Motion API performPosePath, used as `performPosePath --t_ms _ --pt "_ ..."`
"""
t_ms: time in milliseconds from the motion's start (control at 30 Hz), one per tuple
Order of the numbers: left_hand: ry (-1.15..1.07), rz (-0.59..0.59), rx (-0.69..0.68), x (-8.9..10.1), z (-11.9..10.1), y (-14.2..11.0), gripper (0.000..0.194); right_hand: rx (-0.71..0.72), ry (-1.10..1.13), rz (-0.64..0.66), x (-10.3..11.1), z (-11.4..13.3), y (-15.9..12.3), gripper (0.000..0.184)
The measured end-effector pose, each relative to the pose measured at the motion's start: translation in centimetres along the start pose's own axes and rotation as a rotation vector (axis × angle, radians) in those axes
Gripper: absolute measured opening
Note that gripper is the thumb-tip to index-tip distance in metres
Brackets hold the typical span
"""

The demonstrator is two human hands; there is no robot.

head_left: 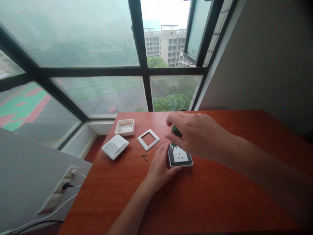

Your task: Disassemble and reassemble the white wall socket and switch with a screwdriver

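Observation:
A wall socket with a white face and a dark frame lies on the reddish wooden table. My left hand grips its left side, thumb along the near edge and fingers at the far left corner. Above the socket, my right hand is closed around the green handle of a screwdriver. The tool points down at the socket's upper left; its tip is too small to make out. Left of my left hand lie a few screws. Beyond them rests a white square cover frame.
A white switch panel and an open white back box sit near the table's left edge. Large windows rise behind the table. Wall outlets with plugged-in cables are at lower left; a wall stands at right.

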State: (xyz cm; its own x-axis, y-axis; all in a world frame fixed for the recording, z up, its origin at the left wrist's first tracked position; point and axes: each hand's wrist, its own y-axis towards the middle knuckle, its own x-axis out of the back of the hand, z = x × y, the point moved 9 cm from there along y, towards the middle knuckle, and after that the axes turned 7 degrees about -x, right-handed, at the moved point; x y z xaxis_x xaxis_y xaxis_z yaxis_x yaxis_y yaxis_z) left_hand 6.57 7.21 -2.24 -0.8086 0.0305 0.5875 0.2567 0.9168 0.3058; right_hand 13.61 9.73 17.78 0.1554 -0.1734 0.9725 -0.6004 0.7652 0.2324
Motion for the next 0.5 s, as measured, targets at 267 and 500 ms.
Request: performPosePath --t_ms 267,500 --pt "0.004 0.006 0.006 -0.2 0.0 0.0 0.078 -0.013 -0.03 -0.017 -0.2 0.0 0.0 0.019" --pt "0.011 0.002 0.003 0.0 0.0 0.0 0.086 -0.115 -0.119 -0.037 0.0 -1.0 0.2 0.035"
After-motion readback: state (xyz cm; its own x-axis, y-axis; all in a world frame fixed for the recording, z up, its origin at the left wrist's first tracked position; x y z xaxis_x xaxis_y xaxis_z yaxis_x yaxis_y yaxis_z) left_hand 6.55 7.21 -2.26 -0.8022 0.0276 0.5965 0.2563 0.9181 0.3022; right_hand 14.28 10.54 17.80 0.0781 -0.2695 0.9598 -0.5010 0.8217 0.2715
